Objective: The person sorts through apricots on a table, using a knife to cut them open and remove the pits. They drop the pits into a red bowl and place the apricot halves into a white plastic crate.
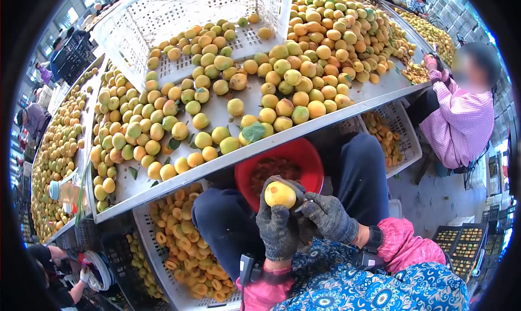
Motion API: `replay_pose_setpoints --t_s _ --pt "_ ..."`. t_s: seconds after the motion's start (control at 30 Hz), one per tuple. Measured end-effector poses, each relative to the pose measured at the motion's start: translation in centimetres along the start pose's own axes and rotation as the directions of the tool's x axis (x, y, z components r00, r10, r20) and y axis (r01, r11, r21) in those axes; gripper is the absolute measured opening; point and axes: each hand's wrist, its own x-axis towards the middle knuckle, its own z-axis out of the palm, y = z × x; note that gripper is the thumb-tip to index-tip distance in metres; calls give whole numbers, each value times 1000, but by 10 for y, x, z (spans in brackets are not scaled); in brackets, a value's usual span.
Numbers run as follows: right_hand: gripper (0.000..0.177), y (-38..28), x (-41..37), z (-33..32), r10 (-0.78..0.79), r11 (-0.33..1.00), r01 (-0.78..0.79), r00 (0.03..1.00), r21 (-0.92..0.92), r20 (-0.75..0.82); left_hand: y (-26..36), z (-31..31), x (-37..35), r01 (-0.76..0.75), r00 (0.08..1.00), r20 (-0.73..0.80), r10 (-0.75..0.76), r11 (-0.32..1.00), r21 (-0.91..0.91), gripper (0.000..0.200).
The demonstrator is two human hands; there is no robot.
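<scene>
My left hand, in a dark grey glove, holds a yellow apricot with a brown spot, up between thumb and fingers. Close on its right, my right hand, gloved the same way, is closed around a small dark tool, mostly hidden by the fingers, near the fruit's side. Both hands are above my lap. Just beyond them a red basin between my knees holds brownish pieces, partly hidden by my left hand.
A metal-edged table heaped with apricots spans the front, bearing a tipped white crate. Crates of halved apricots stand below left and right. A co-worker sits at right; another person's arm shows lower left.
</scene>
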Motion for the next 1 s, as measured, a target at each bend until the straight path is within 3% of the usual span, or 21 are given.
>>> replay_pose_setpoints --t_s 0.03,0.1,0.13,0.2,0.33,0.43,0.5,0.57,0.63,0.7,0.77,0.83,0.87,0.97,1.0 --pt "33 -2 -1 0 4 1000 -4 1000 2 -4 -1 1 0 5 1000 0 -5 1000 1 71" --pt "28 -7 -2 -1 220 966 -229 972 122 84 -2 4 0 57 998 27 -56 998 -30 71" --pt "28 -5 -2 -2 224 965 -233 971 124 82 -2 5 0 61 998 26 -61 998 -30 71" --pt "28 0 -2 -5 238 936 -254 967 245 94 -2 6 4 39 999 -21 -36 989 143 71" --pt "29 9 3 -24 338 884 -382 920 269 197 -6 -3 10 58 998 -1 -60 957 284 65" --pt "28 7 6 -30 276 946 -301 942 117 193 -6 -1 15 87 994 51 -99 978 191 68" --pt "28 11 2 -22 221 959 -241 965 147 143 -10 0 17 90 993 63 -104 977 195 71" --pt "28 12 2 -12 164 968 -179 982 178 95 -10 7 16 118 992 37 -118 993 -14 73" --pt "28 8 2 -3 218 966 -215 976 141 -6 -20 1 18 90 995 36 -91 995 32 71" --pt "28 18 3 -4 182 974 -179 983 139 -7 -30 -3 19 43 998 -52 -41 998 42 67" --pt "29 18 3 -10 454 775 -472 879 420 149 -35 -5 16 34 997 -72 -27 994 99 63" --pt "28 20 0 -13 446 785 -460 884 415 138 -42 -4 13 61 987 -155 -32 981 184 60" --pt "28 24 0 -14 435 799 -448 891 402 128 -43 -2 11 135 976 -185 -111 984 118 58" --pt "28 47 -1 -12 392 831 -379 918 408 55 -51 -4 13 75 989 -139 -51 982 175 57" --pt "27 66 -2 -9 80 987 -68 994 148 -76 -51 -5 12 104 987 -143 -79 978 180 55"
